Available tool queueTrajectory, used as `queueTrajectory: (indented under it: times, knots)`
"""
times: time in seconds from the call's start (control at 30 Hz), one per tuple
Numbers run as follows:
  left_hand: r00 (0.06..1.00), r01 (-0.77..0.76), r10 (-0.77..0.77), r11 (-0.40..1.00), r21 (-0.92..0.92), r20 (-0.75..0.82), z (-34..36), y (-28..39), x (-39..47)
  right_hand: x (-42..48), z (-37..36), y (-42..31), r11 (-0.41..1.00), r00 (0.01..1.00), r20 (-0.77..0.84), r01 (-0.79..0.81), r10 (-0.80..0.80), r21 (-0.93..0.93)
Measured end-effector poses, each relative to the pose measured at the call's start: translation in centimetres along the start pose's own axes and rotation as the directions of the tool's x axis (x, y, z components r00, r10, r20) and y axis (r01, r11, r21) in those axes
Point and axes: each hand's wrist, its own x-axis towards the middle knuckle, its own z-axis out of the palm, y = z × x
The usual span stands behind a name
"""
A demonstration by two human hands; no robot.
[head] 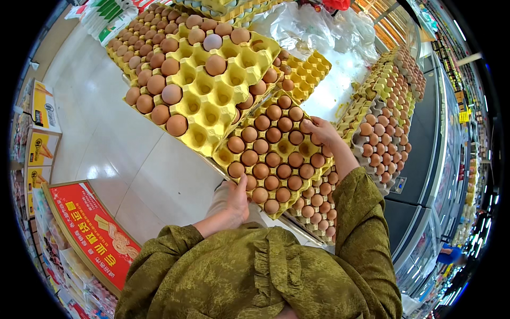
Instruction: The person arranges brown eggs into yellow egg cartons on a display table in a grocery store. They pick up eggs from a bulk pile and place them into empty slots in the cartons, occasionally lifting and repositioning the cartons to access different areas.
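Note:
Both my hands grip a yellow egg tray (pixel 224 156) at opposite edges. Brown eggs (pixel 273 160) fill most of its cups; a few cups are bare. My left hand (pixel 235 201) holds the near left edge, thumb up over the rim and fingers hidden below. At the far right edge, my right hand (pixel 323 129) has its thumb and fingers by the outer eggs. Another yellow egg tray (pixel 215 97), partly filled with eggs, lies just left of the held one, on a stack. Below the held tray's right side, more eggs (pixel 316 199) show.
Stacked egg trays (pixel 382 135) stand at right beside a dark freezer case (pixel 418 159). Crumpled clear plastic bags (pixel 303 28) lie at the back near a partly filled yellow tray (pixel 308 75). A red sign with writing (pixel 93 231) borders packaged goods at lower left. A person in blue (pixel 449 254) is far right.

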Motion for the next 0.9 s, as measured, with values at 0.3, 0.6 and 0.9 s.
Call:
queueTrajectory:
  times: [0.3,0.6,0.9]
  knots:
    - [0.999,0.028,-0.026,0.997,-0.066,0.036,-0.3,-1.6,2.6,3.2,0.5,1.0,0.999,0.999,0.018,-0.044,0.044,0.025]
    - [0.996,0.057,-0.055,0.998,-0.02,0.068,0.7,-0.7,1.7,5.1,0.9,2.0,0.996,0.993,0.112,-0.033,0.042,-0.086]
    - [0.963,0.225,-0.241,0.964,0.139,0.117,-1.6,0.5,2.5,1.9,1.0,2.8,0.995,0.987,-0.13,0.089,-0.093,-0.034]
